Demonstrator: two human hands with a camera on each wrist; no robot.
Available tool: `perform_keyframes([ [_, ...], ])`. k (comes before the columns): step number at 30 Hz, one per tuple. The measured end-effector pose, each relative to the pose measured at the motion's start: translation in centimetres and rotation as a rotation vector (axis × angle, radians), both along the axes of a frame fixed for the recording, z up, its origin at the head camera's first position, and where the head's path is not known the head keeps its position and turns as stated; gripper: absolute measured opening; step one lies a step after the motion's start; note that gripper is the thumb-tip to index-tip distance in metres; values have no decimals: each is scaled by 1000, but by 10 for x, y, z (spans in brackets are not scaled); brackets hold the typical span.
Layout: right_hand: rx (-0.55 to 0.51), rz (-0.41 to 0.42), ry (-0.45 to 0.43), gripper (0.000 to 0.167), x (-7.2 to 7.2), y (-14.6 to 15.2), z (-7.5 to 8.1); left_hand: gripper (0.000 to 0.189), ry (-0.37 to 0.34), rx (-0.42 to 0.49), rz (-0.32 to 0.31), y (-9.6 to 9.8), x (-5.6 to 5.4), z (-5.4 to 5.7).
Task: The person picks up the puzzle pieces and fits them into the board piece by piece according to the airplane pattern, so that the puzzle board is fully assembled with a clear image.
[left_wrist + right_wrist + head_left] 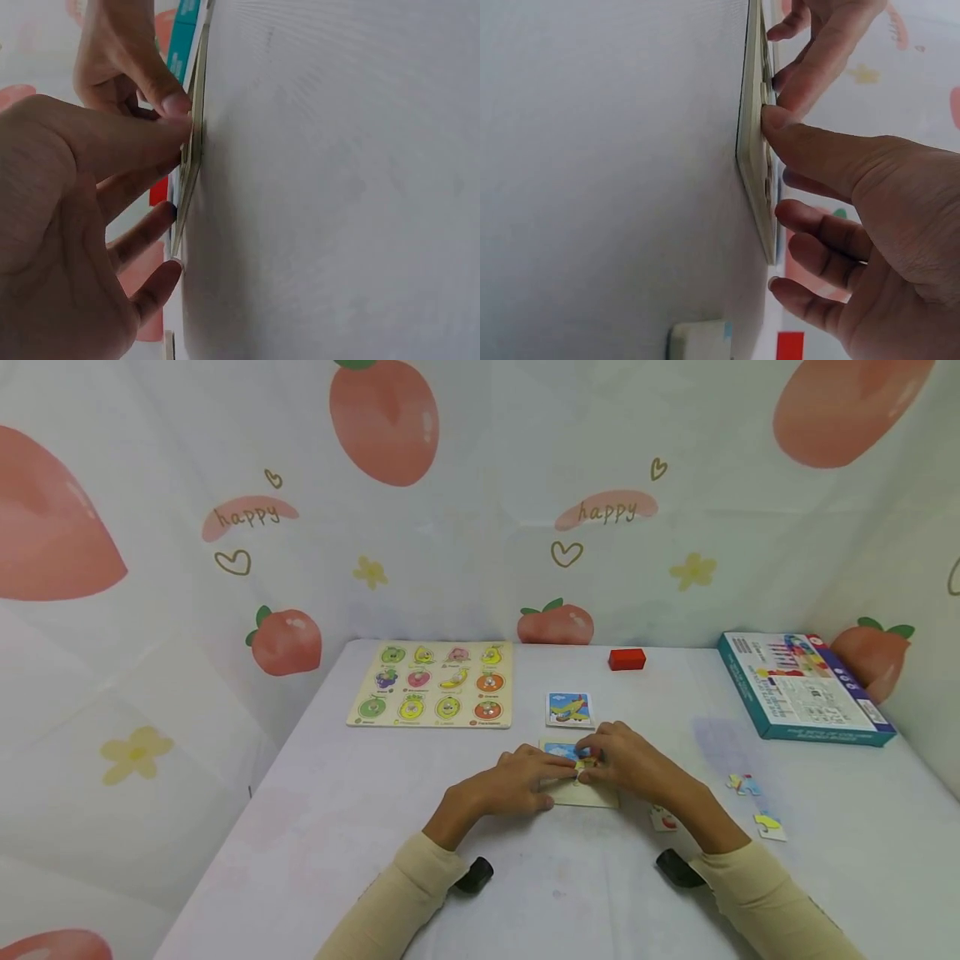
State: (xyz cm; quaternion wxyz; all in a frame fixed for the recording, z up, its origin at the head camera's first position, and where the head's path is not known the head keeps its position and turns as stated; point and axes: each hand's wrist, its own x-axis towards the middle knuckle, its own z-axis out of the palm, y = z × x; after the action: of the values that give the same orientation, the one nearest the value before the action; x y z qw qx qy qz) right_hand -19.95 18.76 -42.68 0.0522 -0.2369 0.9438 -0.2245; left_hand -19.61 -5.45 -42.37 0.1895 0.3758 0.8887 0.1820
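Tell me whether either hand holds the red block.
No, the red block lies on the table, apart from the left hand and right hand.

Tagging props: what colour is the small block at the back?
The block is red, clearest in the head view.

Puzzle board (592, 798): lying flat on the desk (570, 914), cream near edge showing!
Jigsaw pieces (557, 749): blue at the far edge!

Puzzle tray (585, 797) before picture card (570, 710), fruit board (470, 695) left, box (813, 687) at right, loose pieces (769, 826) before box
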Motion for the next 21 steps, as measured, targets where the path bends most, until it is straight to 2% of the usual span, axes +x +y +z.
perform_keyframes([
  [9, -22, 0, 22, 40, 1, 24, -1, 57, 34, -50, -22, 2, -3, 0],
  [15, -20, -70, 6, 42, 9, 58, 8, 58, 25, -47, -18, 1, -5, -2],
  [21, -11, -143, -14, 42, 23, 102, 9, 58, 22, -32, -25, 0, -4, -2],
])
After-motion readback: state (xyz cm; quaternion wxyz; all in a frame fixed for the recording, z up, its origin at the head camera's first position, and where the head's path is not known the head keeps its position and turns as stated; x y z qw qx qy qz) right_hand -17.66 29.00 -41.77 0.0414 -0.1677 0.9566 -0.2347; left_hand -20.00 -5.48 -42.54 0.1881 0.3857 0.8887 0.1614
